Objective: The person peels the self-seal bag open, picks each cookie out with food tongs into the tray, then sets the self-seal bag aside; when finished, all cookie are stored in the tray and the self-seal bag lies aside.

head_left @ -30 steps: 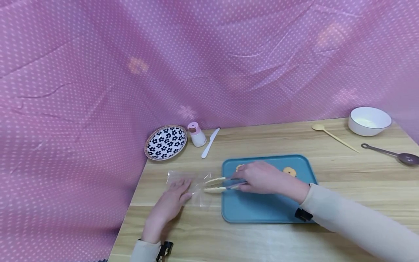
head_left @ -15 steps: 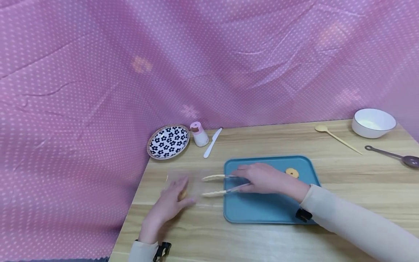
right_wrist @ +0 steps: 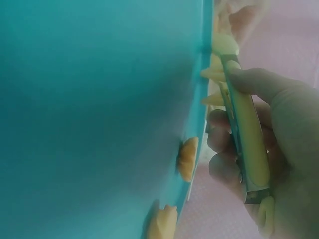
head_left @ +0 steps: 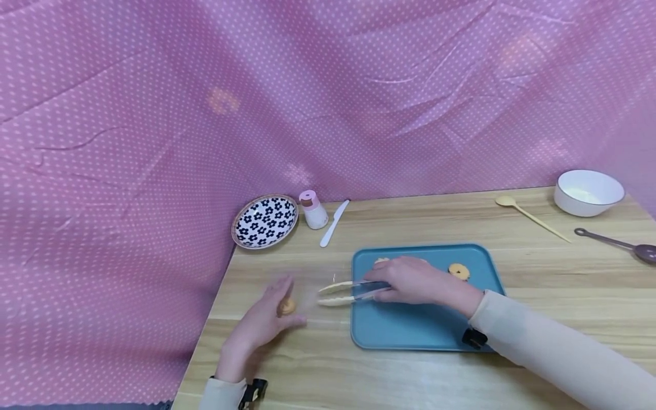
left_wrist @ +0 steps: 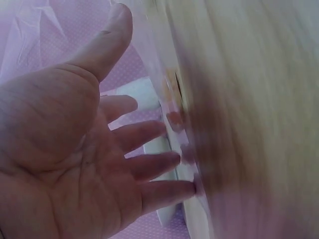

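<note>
My left hand (head_left: 258, 319) is at the left of a clear plastic bag (head_left: 310, 287), fingers straight and thumb spread wide. A round cookie (head_left: 288, 306) shows between its thumb and fingers, at the bag. In the left wrist view the palm (left_wrist: 65, 149) faces the camera, with fingertips low at the tabletop. My right hand (head_left: 410, 279) grips metal tongs with cream tips (head_left: 335, 286) over the left part of the blue tray (head_left: 415, 333). The tips sit a little apart above the bag's right end. Cookies (head_left: 458, 271) lie along the tray's far side, some partly hidden by the right hand.
Behind the bag stand a flower-patterned dish (head_left: 265, 222), a pink-topped white shaker bottle (head_left: 314, 210) and a white knife (head_left: 335, 224). At the right are a cream spoon (head_left: 533, 218), a white bowl (head_left: 589, 193) and a brown slotted spoon (head_left: 643, 253). A pink dotted cloth (head_left: 384, 102) hangs behind the table.
The tongs spread wide, then their tips came closer together again. The left hand went from lying flat on the bag to spreading its thumb, and a cookie came into sight beside it.
</note>
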Motion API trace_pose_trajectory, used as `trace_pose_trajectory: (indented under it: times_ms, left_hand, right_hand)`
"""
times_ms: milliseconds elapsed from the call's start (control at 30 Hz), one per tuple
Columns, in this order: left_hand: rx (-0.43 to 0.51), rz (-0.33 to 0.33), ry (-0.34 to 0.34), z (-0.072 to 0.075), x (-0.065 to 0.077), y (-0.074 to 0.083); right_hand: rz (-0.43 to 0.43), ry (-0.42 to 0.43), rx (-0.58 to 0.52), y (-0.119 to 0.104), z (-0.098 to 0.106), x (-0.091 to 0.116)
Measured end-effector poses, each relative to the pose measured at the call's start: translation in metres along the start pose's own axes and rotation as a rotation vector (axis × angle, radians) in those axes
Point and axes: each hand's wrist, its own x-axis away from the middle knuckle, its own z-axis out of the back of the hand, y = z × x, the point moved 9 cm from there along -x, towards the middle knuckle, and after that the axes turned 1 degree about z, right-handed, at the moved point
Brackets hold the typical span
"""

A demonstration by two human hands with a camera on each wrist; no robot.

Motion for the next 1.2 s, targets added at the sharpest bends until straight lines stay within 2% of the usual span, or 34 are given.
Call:
trace_pose_trajectory:
  times_ms: [233, 600, 867, 1200]
  left_hand:
    - [0.011, 0.022, -0.026, 0.0, 0.002, -0.003]
    - [-0.013, 0.01, -0.036, 0.001, 0.001, 0.002]
    - [-0.023, -0.029, -0.025, 0.002, -0.002, 0.01]
    - [-0.024, -0.027, -0.007, 0.006, -0.001, 0.011]
  right_hand:
    - [0.015, -0.03, -0.022, -0.008, 0.002, -0.008]
    - [0.079, -0.046, -0.022, -0.022, 0.002, -0.032]
    - [0.029, -0.106, -0.046, -0.028, 0.0, -0.047]
    - [0.047, -0.154, -0.025, -0.042, -0.001, -0.068]
